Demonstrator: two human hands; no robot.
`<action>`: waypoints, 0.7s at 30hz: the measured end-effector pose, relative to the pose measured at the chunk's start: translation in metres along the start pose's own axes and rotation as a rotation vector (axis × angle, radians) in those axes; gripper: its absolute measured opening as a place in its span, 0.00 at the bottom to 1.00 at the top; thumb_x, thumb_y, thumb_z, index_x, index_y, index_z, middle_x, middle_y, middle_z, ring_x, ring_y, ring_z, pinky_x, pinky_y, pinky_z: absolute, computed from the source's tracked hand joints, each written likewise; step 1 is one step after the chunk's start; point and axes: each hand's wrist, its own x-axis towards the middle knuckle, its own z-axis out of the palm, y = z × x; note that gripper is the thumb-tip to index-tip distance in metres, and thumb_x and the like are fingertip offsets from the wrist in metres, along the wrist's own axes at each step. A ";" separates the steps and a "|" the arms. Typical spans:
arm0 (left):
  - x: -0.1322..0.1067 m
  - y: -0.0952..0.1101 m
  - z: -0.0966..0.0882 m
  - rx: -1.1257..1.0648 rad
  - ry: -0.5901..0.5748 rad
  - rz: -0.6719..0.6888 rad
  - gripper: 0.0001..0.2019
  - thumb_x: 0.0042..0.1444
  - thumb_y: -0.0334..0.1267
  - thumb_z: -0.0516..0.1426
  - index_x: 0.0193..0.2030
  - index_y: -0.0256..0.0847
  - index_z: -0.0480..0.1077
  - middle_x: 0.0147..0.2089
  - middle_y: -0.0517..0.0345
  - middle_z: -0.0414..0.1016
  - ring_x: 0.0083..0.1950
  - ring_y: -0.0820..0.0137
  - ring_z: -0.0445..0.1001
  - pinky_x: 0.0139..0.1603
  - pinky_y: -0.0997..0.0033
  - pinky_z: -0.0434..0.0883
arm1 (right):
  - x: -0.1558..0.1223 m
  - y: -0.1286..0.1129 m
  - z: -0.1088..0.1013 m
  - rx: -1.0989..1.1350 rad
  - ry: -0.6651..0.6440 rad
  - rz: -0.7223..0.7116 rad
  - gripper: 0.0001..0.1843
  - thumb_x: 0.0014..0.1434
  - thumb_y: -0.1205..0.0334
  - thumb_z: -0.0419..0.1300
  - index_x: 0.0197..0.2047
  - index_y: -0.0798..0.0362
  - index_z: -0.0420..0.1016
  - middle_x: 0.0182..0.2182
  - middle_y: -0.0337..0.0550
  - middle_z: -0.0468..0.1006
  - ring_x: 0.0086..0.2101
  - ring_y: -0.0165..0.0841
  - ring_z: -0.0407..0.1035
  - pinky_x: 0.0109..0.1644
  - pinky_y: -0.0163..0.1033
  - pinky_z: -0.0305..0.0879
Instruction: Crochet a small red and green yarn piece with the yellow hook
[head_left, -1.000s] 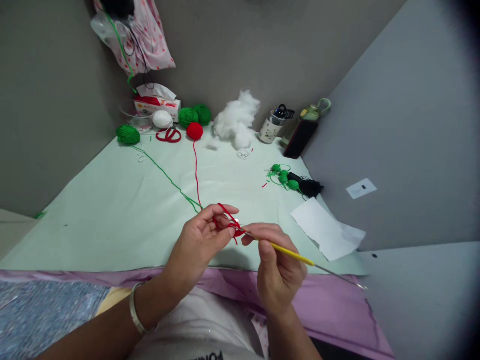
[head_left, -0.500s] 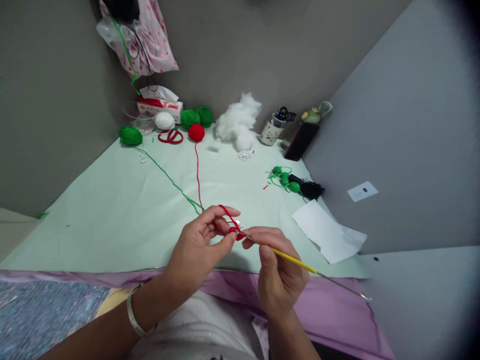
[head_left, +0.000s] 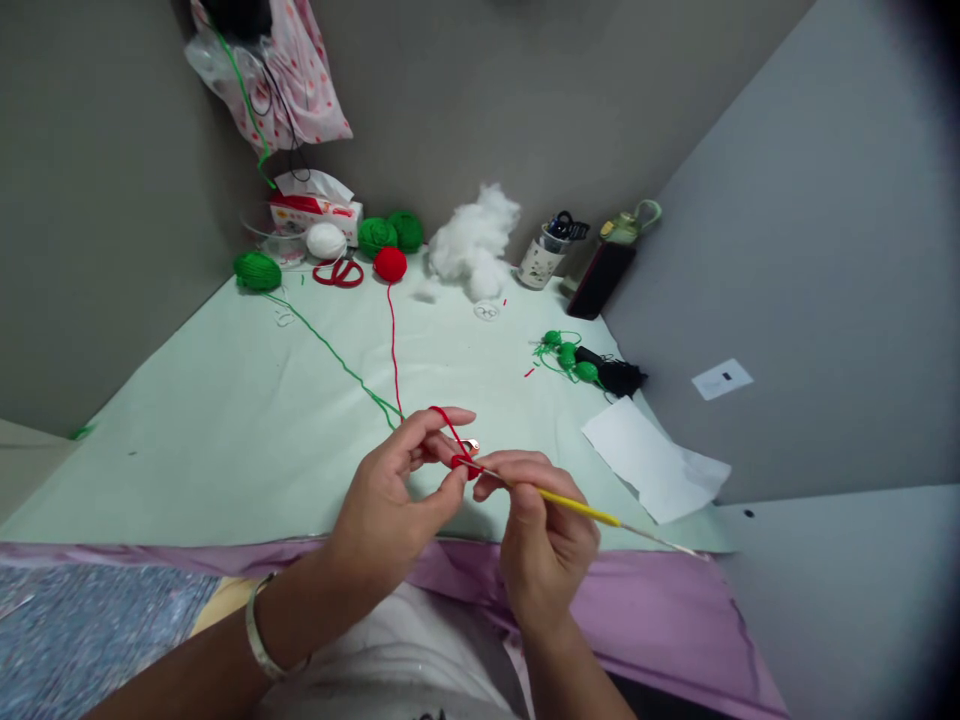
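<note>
My left hand (head_left: 401, 485) pinches a small red crochet piece (head_left: 471, 470) between thumb and fingers, with red yarn (head_left: 451, 428) looped over its raised index finger. In my right hand (head_left: 547, 530) is a crochet hook (head_left: 577, 505) with a yellow grip, held like a pen. Its tip meets the red piece, though whether it passes through a stitch is too small to tell. The yarn runs back to a red ball (head_left: 390, 264). A small metal object (head_left: 470, 446) shows just behind the fingers, partly hidden.
Green yarn balls (head_left: 257, 271), a white ball (head_left: 326, 240), red scissors (head_left: 337, 273) and a tissue box (head_left: 319, 215) stand at the back left. White stuffing (head_left: 472, 245), a pen cup (head_left: 541, 260) and a dark phone (head_left: 602, 280) follow rightward. Green crocheted pieces (head_left: 568, 356) and paper (head_left: 652, 460) lie right.
My right hand and the hook have shifted slightly left, and the hook's rear end has swung up and left. My left hand keeps its pinch on the red piece.
</note>
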 end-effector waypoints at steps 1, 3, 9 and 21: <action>-0.001 -0.001 0.001 -0.055 0.009 -0.028 0.17 0.52 0.30 0.64 0.51 0.44 0.77 0.33 0.63 0.75 0.41 0.68 0.79 0.52 0.65 0.76 | -0.001 0.002 0.003 0.046 0.031 0.037 0.12 0.74 0.66 0.56 0.46 0.46 0.82 0.40 0.42 0.85 0.32 0.31 0.77 0.38 0.42 0.76; -0.002 -0.004 0.003 -0.161 0.026 -0.068 0.18 0.52 0.31 0.65 0.51 0.44 0.76 0.35 0.62 0.76 0.42 0.68 0.79 0.49 0.67 0.76 | -0.002 0.004 0.008 0.113 0.078 0.097 0.11 0.74 0.63 0.57 0.45 0.47 0.82 0.40 0.41 0.85 0.32 0.30 0.77 0.38 0.40 0.76; -0.001 -0.006 0.002 -0.271 0.040 -0.101 0.15 0.53 0.33 0.68 0.48 0.42 0.76 0.36 0.60 0.79 0.42 0.68 0.79 0.47 0.69 0.76 | -0.001 0.004 0.009 0.080 0.134 0.107 0.09 0.73 0.60 0.59 0.42 0.49 0.81 0.37 0.42 0.84 0.29 0.30 0.77 0.36 0.40 0.76; 0.002 -0.001 0.002 -0.068 0.054 0.005 0.17 0.52 0.29 0.64 0.49 0.44 0.77 0.32 0.65 0.75 0.40 0.68 0.80 0.53 0.66 0.77 | -0.006 0.002 0.003 -0.026 0.041 -0.023 0.12 0.74 0.66 0.56 0.47 0.45 0.82 0.42 0.44 0.85 0.34 0.33 0.77 0.37 0.43 0.77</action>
